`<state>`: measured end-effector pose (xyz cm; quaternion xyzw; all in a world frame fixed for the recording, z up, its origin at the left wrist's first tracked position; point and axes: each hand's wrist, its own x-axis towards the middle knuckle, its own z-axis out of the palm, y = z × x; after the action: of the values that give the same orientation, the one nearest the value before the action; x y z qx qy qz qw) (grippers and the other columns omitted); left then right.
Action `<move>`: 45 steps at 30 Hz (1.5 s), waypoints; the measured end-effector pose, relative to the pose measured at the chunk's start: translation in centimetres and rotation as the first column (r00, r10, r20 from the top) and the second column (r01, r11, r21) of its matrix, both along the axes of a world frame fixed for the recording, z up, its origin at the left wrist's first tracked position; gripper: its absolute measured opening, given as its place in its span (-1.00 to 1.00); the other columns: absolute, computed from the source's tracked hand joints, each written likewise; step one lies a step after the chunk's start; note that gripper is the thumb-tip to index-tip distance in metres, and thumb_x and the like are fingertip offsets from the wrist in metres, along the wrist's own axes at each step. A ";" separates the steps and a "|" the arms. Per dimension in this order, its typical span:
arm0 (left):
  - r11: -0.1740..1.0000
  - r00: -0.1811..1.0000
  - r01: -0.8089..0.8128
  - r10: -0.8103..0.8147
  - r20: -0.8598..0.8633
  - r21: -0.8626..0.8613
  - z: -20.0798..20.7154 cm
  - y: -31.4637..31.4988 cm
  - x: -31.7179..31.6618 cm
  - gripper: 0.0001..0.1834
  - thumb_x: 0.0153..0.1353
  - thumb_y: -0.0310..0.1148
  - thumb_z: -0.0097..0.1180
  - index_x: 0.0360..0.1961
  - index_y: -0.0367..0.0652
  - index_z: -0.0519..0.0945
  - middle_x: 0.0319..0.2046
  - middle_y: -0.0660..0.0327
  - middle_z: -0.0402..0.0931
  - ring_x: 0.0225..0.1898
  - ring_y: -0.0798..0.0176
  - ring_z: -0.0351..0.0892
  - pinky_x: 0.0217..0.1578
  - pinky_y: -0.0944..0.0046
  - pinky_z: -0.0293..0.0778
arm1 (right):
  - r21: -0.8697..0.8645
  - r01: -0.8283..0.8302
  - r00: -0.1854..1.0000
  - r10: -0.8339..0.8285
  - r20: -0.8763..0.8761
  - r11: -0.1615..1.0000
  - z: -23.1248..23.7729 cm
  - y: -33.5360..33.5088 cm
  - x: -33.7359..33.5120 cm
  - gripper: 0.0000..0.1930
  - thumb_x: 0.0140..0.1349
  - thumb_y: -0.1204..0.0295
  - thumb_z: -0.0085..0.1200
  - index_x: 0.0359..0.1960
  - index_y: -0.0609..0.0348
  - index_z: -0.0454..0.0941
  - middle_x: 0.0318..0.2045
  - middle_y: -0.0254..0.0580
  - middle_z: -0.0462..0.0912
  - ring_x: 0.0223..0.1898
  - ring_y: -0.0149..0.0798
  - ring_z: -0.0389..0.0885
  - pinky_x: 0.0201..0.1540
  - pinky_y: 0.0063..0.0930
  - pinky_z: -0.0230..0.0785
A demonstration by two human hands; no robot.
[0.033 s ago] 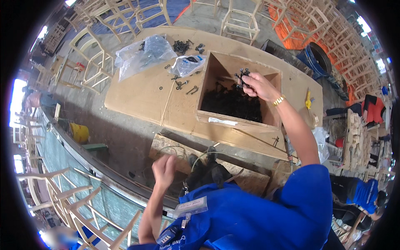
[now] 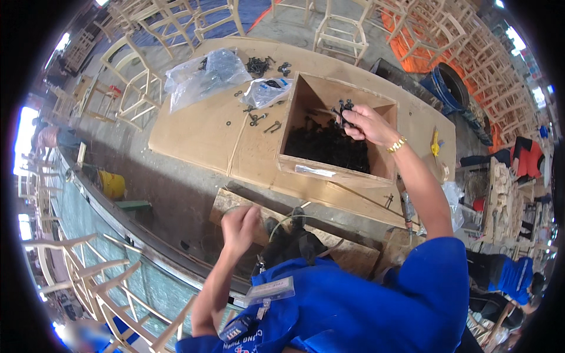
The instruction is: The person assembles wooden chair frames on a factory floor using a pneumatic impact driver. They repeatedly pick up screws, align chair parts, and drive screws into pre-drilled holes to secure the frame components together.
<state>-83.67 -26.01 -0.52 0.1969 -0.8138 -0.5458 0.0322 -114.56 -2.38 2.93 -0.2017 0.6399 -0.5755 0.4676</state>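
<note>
Over an open wooden box (image 2: 338, 172), my right hand (image 2: 366, 125) is closed round a small bunch of black bolts (image 2: 343, 110), their ends sticking out past the fingers. Below it, a dark heap of bolts (image 2: 326, 145) fills the bottom of the box. My left hand (image 2: 240, 228) hangs in the air in front of my body, near the board on the floor, with its fingers curled in. Whatever it may hold is hidden.
A brown cardboard sheet (image 2: 194, 132) lies under the box. Left of the box are clear plastic bags (image 2: 209, 76) and loose bolts (image 2: 257, 119). A yellow tool (image 2: 435, 143) lies at the right. Wooden chair frames (image 2: 132, 79) stand around, and a dark-edged bench (image 2: 118, 220) runs along the left.
My left hand has shifted a little to the right and away from me, still curled. My right hand stays over the box with the bolts, almost unmoved.
</note>
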 end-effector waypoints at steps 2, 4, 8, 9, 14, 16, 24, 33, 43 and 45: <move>0.925 0.994 0.030 0.012 -0.107 0.380 2.0 2.5 -5.5 -0.71 0.24 -0.31 0.00 -0.18 -0.36 0.54 -0.42 0.18 0.56 -0.42 0.41 0.51 -0.36 0.40 0.44 | 0.059 -0.133 0.988 0.137 -0.077 0.989 3.3 -0.7 2.0 -0.76 0.33 0.27 -0.14 -0.31 0.21 0.41 -0.61 -0.49 0.29 -0.65 -0.61 0.17 -0.65 -0.74 0.02; 0.786 0.968 0.179 -0.034 -0.248 0.591 4.3 4.9 -10.4 -0.55 0.20 -0.39 0.06 0.09 -0.34 0.33 -0.22 0.15 0.50 -0.31 0.37 0.52 -0.24 0.38 0.47 | 0.150 -0.257 0.950 0.278 -0.145 0.955 6.7 -2.1 4.1 -0.77 0.33 0.29 -0.15 -0.28 0.21 0.42 -0.64 -0.50 0.28 -0.67 -0.62 0.16 -0.63 -0.73 0.03; 0.591 0.946 0.235 0.045 -0.322 0.772 6.0 7.6 -11.8 -0.40 0.18 -0.51 0.05 0.23 -0.30 0.12 -0.06 0.08 0.36 -0.12 0.23 0.48 -0.06 0.25 0.51 | 0.347 -0.296 0.724 0.446 -0.526 0.890 9.0 -3.8 7.1 -0.79 0.29 0.36 -0.12 -0.39 0.27 0.43 -0.67 -0.41 0.36 -0.61 -0.54 0.30 -0.57 -0.58 0.16; 0.560 0.946 0.213 0.088 -0.313 0.801 5.7 7.8 -11.1 -0.38 0.16 -0.57 0.04 0.24 -0.26 0.11 -0.04 0.08 0.34 -0.09 0.23 0.46 -0.04 0.24 0.50 | 0.362 -0.284 0.674 0.454 -0.583 0.888 9.1 -4.1 7.7 -0.78 0.24 0.37 -0.09 -0.41 0.32 0.45 -0.67 -0.26 0.41 -0.60 -0.42 0.34 -0.52 -0.44 0.22; 0.527 0.897 0.178 0.261 -0.357 0.831 4.2 7.4 -7.0 -0.38 0.10 -0.68 0.02 0.21 -0.24 0.14 -0.14 0.14 0.37 -0.16 0.30 0.47 -0.10 0.29 0.52 | 0.558 -0.531 0.381 0.767 -0.516 0.638 9.3 -7.9 9.1 -0.75 0.15 0.34 -0.07 -0.48 0.33 0.48 -0.59 0.02 0.52 -0.55 -0.08 0.45 -0.42 -0.23 0.27; 0.453 0.865 0.108 0.396 -0.308 0.885 3.4 7.2 -5.0 -0.40 0.09 -0.69 0.01 0.19 -0.24 0.17 -0.15 0.16 0.36 -0.17 0.29 0.48 -0.09 0.28 0.53 | 0.656 -0.564 0.190 0.852 -0.488 0.502 9.9 -10.4 10.5 -0.78 0.10 0.39 -0.08 -0.45 0.32 0.52 -0.54 0.11 0.55 -0.44 0.06 0.54 -0.37 -0.17 0.31; 0.279 0.605 0.201 0.718 -0.343 0.939 3.3 6.1 5.5 -0.45 0.12 -0.53 -0.03 0.17 -0.20 0.19 -0.14 0.12 0.40 -0.07 0.15 0.46 -0.08 0.12 0.46 | 0.585 -0.743 -0.076 0.828 -0.556 0.325 11.8 -17.2 19.2 -0.83 0.07 0.44 -0.04 -0.43 0.30 0.53 -0.56 0.04 0.54 -0.46 0.01 0.52 -0.35 -0.24 0.31; 0.526 0.468 -0.287 0.806 -0.362 0.801 2.9 11.7 24.5 -0.52 0.19 0.02 0.00 -0.10 -0.18 0.46 -0.57 0.37 0.30 -0.59 0.49 0.21 -0.59 0.44 0.20 | 0.814 -0.539 -0.842 0.165 -0.514 -0.217 14.5 -18.7 42.9 -0.90 -0.03 0.55 0.01 -0.53 0.35 0.52 -0.53 0.11 0.55 -0.41 0.01 0.58 -0.33 -0.25 0.42; 0.453 0.258 -0.570 0.891 -0.375 0.685 0.9 24.0 39.8 -0.87 0.10 -0.37 0.09 -0.46 -0.22 0.50 -0.70 0.42 0.21 -0.70 0.52 0.14 -0.68 0.43 0.06 | 0.895 -0.167 -0.803 -0.470 -0.368 -0.414 13.0 -9.7 64.9 -0.92 -0.05 0.53 0.04 -0.57 0.30 0.54 -0.57 0.01 0.56 -0.43 -0.02 0.60 -0.36 -0.27 0.46; 0.413 0.115 -0.390 0.909 -0.402 0.823 -0.4 25.4 40.6 -0.90 0.07 -0.43 0.08 -0.47 -0.25 0.50 -0.71 0.40 0.25 -0.71 0.51 0.16 -0.67 0.44 0.06 | 0.877 -0.115 -0.768 -0.519 -0.377 -0.467 11.4 -9.0 67.2 -0.92 -0.04 0.52 0.05 -0.58 0.29 0.54 -0.57 0.01 0.56 -0.43 -0.02 0.60 -0.37 -0.26 0.46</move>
<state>-43.05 -0.65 -0.88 0.2676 -0.3087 -0.6801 0.6088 -47.31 -11.40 14.36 0.9196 0.1897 -0.3437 -0.0146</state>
